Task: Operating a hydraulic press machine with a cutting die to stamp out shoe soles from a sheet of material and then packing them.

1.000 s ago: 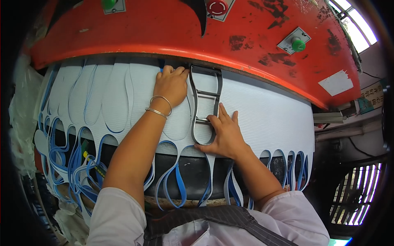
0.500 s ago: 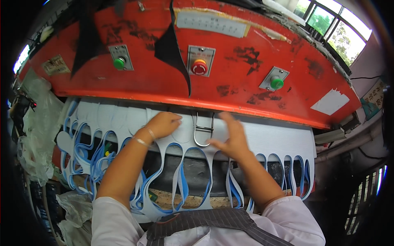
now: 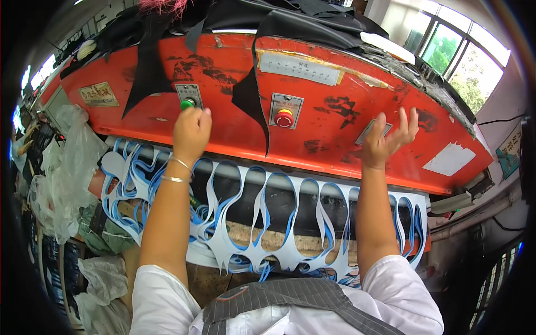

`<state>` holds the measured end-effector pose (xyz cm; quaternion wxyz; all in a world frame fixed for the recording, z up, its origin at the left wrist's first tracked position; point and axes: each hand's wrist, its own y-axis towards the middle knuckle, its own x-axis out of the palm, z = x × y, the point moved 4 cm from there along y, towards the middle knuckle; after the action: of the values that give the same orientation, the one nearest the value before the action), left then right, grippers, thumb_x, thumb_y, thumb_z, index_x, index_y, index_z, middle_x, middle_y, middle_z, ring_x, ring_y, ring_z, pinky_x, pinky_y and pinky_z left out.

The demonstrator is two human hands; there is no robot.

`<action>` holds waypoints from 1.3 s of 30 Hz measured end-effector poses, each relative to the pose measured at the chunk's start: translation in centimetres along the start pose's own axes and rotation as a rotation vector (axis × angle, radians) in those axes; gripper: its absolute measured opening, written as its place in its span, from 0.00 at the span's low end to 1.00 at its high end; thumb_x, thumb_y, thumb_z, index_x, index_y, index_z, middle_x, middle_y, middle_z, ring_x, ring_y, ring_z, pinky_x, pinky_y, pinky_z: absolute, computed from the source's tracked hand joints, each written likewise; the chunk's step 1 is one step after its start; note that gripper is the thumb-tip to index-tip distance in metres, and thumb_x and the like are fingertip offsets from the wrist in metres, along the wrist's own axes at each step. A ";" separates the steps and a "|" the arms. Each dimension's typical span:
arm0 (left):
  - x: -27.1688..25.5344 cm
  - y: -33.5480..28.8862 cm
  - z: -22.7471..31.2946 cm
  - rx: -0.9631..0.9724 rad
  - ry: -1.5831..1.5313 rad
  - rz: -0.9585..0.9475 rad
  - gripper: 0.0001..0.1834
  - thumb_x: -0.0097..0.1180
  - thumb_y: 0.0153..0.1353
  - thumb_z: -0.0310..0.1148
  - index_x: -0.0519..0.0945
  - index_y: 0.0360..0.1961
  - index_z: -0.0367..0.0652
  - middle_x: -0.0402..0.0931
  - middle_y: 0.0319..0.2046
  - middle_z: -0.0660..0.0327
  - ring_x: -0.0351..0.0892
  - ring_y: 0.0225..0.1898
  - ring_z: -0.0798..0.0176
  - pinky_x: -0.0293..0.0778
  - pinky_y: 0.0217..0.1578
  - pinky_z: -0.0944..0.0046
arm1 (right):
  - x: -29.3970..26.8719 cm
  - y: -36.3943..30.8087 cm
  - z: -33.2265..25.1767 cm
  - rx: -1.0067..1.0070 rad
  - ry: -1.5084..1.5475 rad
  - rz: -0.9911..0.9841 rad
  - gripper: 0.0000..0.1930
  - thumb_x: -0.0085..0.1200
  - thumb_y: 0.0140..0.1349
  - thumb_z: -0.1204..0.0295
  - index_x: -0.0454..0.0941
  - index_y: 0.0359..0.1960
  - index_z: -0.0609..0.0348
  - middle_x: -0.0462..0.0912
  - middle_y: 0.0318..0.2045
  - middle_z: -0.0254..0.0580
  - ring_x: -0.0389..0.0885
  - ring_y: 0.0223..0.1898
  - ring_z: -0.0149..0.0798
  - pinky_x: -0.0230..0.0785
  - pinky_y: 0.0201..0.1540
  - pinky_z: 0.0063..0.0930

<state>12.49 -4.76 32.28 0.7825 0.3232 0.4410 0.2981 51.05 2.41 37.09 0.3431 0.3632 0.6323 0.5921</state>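
The left hand [image 3: 191, 133] is up on the front of the big red machine [image 3: 335, 111], its fingers curled shut into a loose fist that holds nothing, and its knuckles touch the green button [image 3: 187, 103] on the small grey plate. The right hand [image 3: 385, 140] is up too, fingers spread wide open, with the palm over another grey button plate [image 3: 373, 129] on the right side — what is under the palm is hidden. Between them sits a red button [image 3: 285, 117] with a yellow ring, and below hangs a white and blue sheet [image 3: 262, 223] full of cut-out holes — it droops down over the dark table edge near the person's chest.
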 end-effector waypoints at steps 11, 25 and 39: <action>3.4 -22.4 15.9 0.011 -0.166 -1.242 0.28 0.47 0.63 0.55 0.83 0.26 0.40 0.80 0.29 0.50 0.79 0.36 0.44 0.74 0.40 0.48 | -18.8 -15.6 -9.1 0.079 0.425 -1.927 0.35 0.64 0.47 0.42 0.81 0.43 0.64 0.80 0.40 0.54 0.77 0.47 0.54 0.69 0.49 0.41; 1.9 -26.9 17.4 0.024 -0.080 -0.730 0.30 0.50 0.60 0.54 0.80 0.23 0.31 0.78 0.26 0.44 0.77 0.33 0.41 0.72 0.39 0.49 | -22.1 -20.5 -11.8 -0.002 0.122 -1.389 0.10 0.58 0.38 0.72 0.81 0.27 0.59 0.78 0.29 0.47 0.76 0.36 0.50 0.70 0.42 0.40; 6.2 -23.6 12.6 0.197 -0.213 -0.802 0.14 0.66 0.48 0.38 0.80 0.34 0.45 0.75 0.33 0.60 0.74 0.40 0.50 0.73 0.43 0.54 | -13.1 -19.1 -12.5 0.044 0.663 -1.253 0.13 0.62 0.51 0.72 0.78 0.39 0.59 0.79 0.42 0.47 0.76 0.44 0.52 0.72 0.47 0.39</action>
<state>30.58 -17.68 16.13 0.8429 0.2285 0.4749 -0.1086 45.80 -15.89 18.87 0.4010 -0.2615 0.8053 0.3497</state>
